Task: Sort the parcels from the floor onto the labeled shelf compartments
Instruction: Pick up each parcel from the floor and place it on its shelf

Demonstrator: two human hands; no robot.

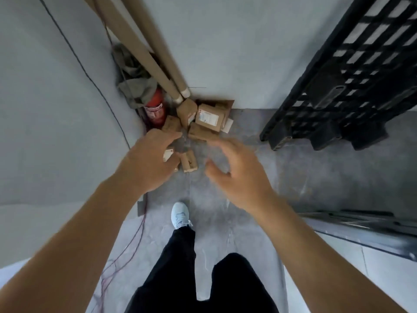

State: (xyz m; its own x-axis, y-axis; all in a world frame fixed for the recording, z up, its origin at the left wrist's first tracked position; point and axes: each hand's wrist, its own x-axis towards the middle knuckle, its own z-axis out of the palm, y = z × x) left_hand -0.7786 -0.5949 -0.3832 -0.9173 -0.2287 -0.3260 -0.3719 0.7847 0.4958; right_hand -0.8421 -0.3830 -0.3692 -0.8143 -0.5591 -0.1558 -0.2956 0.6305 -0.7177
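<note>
1. Head view, nearest part: two bare forearms come in from the lower corners, and between them are black trousers [180, 267] and one white shoe [180, 214] set on the grey floor [316, 177].
2. Left hand [149, 161] is stretched out above the floor, with its fingers spread and lightly bent. It holds nothing that I can see. Its fingertips are over the near edge of the parcel pile, but I cannot tell if they touch a parcel.
3. Right hand [237, 170] is blurred. Its fingers and thumb are apart in an open curve and it grips nothing. It hangs over the floor, just beside the small parcel.
4. A small brown parcel [189, 162] lies on the floor between the two hands. Another parcel with a white label [168, 154] is partly hidden under the left hand.
5. Farther away, a pile of brown cardboard parcels [203, 125] lies in the corner where the two walls meet. The top one shows a large white label [209, 118].
6. Long cardboard tubes [144, 48] lean into the same corner. A red fire extinguisher [155, 109] stands to the left of the pile, with grey cloth [133, 73] over it.
7. A black plastic pallet [347, 71] leans against the wall on the right, well apart from the parcels.
8. Thin red wires [133, 240] run along the floor by the left wall.
</note>
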